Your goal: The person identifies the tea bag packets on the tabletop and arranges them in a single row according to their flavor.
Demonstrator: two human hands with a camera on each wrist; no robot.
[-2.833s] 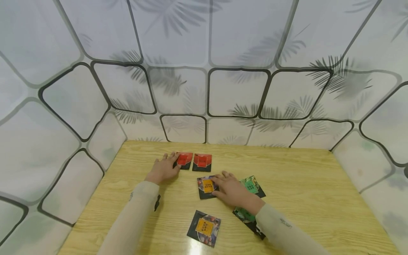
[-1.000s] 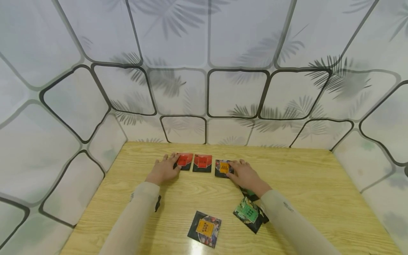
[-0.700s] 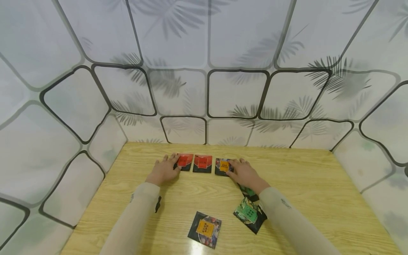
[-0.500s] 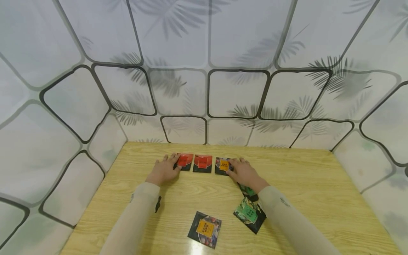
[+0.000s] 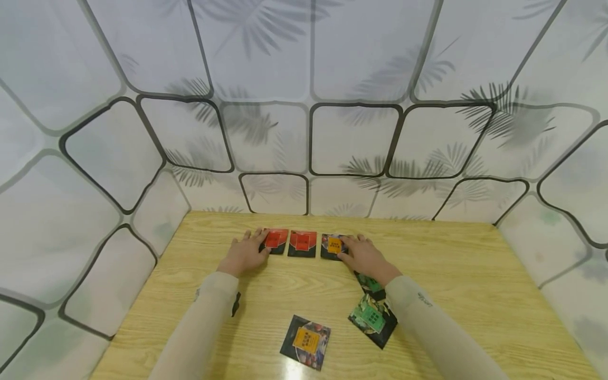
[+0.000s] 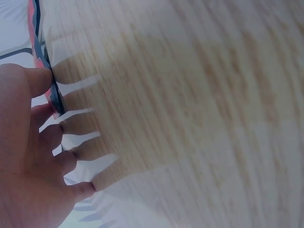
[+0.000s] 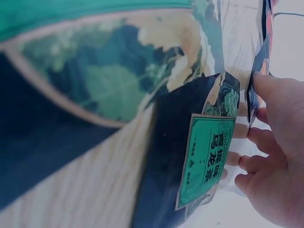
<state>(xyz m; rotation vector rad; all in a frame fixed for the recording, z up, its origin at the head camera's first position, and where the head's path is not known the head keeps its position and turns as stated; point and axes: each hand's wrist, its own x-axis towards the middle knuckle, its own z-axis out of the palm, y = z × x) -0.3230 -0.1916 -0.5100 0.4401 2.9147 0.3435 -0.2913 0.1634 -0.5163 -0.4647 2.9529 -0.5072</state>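
Pale wood-grain table point(image 5: 275, 295), white backdrop point(image 5: 351, 137), grey leaf prints point(image 5: 484, 108)

The head camera looks forward and down across the table point(image 5: 456, 274) to the patterned wall point(image 5: 351, 137). The left wrist camera sits close and low over the same table, the left hand point(image 6: 31, 164) at its left edge. The right wrist camera, also close, has the right hand point(image 7: 280, 154) at its right edge and shares the green packets point(image 7: 204, 161) with the head view's lower right.
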